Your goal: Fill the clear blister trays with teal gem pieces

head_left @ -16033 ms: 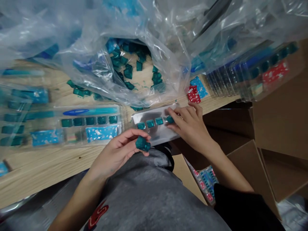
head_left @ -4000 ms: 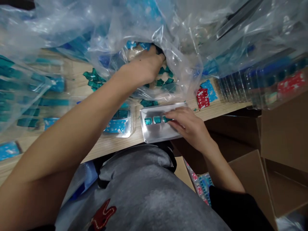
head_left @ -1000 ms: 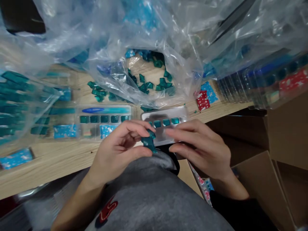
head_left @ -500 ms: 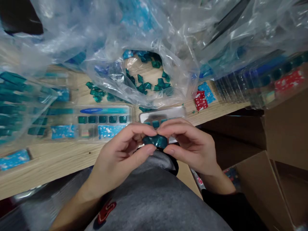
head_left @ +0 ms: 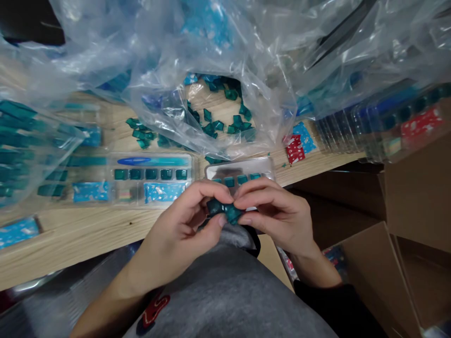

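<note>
My left hand (head_left: 179, 225) and my right hand (head_left: 278, 213) meet just in front of my chest, both pinching a small clump of teal square pieces (head_left: 223, 210). Right behind them, at the wooden table's (head_left: 88, 230) near edge, lies a clear plastic tray (head_left: 264, 164) with three teal pieces in its top row. A big clear plastic bag (head_left: 211, 61) behind the tray holds several loose teal pieces (head_left: 214, 126).
A filled clear tray (head_left: 151, 176) with a blue pen, teal squares and blue cards lies left of the open one. More filled trays are stacked at the far left and far right. Red and blue cards (head_left: 296, 143) lie on the table. Brown cardboard boxes (head_left: 405, 211) stand at the right.
My left hand came back from the bag with teal pieces. My right hand left the tray and joined it, and both now pinch the clump, held slightly lower than half a second ago.
</note>
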Tool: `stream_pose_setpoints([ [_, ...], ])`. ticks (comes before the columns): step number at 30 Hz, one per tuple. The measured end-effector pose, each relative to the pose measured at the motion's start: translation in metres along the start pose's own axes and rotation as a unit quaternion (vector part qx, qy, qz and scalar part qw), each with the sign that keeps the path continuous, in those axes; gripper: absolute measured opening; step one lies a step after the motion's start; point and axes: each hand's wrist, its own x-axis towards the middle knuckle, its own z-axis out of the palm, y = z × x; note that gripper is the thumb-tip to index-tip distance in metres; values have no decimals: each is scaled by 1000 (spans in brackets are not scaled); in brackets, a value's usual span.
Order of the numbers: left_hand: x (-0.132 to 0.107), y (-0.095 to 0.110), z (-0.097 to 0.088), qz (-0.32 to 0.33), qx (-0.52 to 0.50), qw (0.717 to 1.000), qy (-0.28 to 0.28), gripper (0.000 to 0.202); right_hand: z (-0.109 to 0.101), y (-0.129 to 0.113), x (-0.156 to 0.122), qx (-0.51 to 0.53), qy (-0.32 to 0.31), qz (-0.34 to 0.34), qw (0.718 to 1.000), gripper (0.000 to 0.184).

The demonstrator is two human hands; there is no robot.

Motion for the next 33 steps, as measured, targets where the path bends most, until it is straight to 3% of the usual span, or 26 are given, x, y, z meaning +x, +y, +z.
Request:
stream_pose_setpoints([
  [4, -2, -1, 1, -5, -19, 1000, -8, 22, 4, 3, 2, 106, 13, 59, 993, 11],
  [9, -8, -7, 9, 50, 23, 998, 19, 25, 14, 13, 3, 331, 30, 185, 925, 11],
  [12, -9, -9, 11, 84, 76, 994, -1, 24, 7, 16, 1, 336, 47, 219, 915, 17],
  [14, -8, -9, 8, 71, 85, 994, -10, 19, -9, 17, -3, 252, 96, 190, 944, 24],
  [16, -8, -8, 2, 35, 72, 997, 6, 15, -30, 17, -8, 99, 173, 132, 971, 24],
  [18, -8, -8, -7, -11, 59, 998, 23, 15, -51, 16, -14, -84, 214, 95, 969, 12],
  [20, -11, -10, -16, -51, 57, 997, 30, 21, -66, 15, -18, -236, 179, 89, 951, 5],
  [23, -16, -13, -24, -97, 55, 993, 45, 25, -73, 17, -18, -363, 66, 77, 926, 11],
  [27, -22, -17, -24, -137, 3, 985, 107, 24, -69, 20, -16, -448, -14, 21, 894, 19],
  [33, -20, -17, -19, -123, -31, 974, 187, 17, -66, 26, -13, -507, -46, -6, 861, 17],
])
